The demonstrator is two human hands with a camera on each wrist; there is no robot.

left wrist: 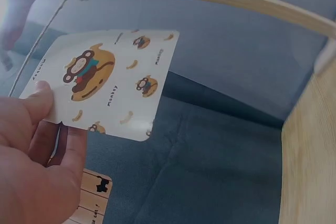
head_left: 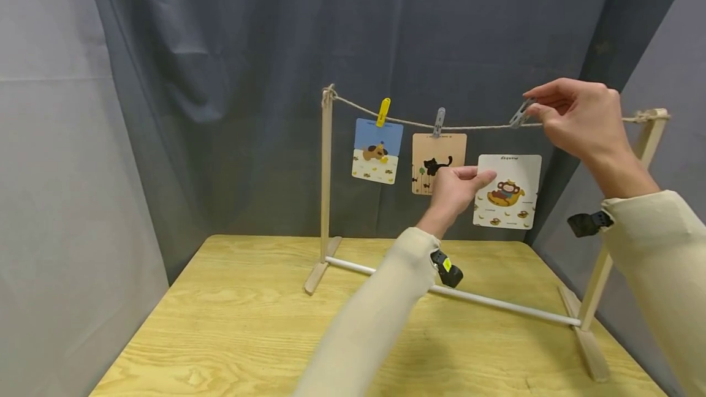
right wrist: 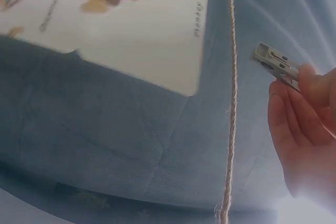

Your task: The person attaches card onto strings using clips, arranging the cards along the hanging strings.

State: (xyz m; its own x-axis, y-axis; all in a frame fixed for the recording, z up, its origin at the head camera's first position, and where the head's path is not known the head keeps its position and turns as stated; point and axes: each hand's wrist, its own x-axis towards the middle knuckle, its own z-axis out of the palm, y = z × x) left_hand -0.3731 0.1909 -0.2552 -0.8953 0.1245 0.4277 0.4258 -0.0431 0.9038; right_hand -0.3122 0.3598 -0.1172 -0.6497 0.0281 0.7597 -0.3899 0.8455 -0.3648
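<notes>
A white monkey card [head_left: 507, 192] is pinched at its left edge between the thumb and fingers of my left hand [head_left: 455, 192], just below the rope [head_left: 485, 127]. My right hand [head_left: 584, 115] pinches a grey clothespin [head_left: 521, 113] by its upper end. In the right wrist view the clothespin [right wrist: 275, 61] is apart from the rope [right wrist: 233, 87], to its right. Left of the held card, a black cat card [head_left: 425, 146] hangs from another grey clothespin [head_left: 439, 121], partly hidden by my left hand. A blue dog card [head_left: 377, 151] hangs from a yellow clothespin [head_left: 383, 112].
The rope is tied between a left wooden post [head_left: 326, 182] and a right wooden post [head_left: 651, 139]. A white bar [head_left: 507, 305] joins their feet low over the wooden table [head_left: 231, 323]. A dark grey curtain [head_left: 248, 78] hangs behind.
</notes>
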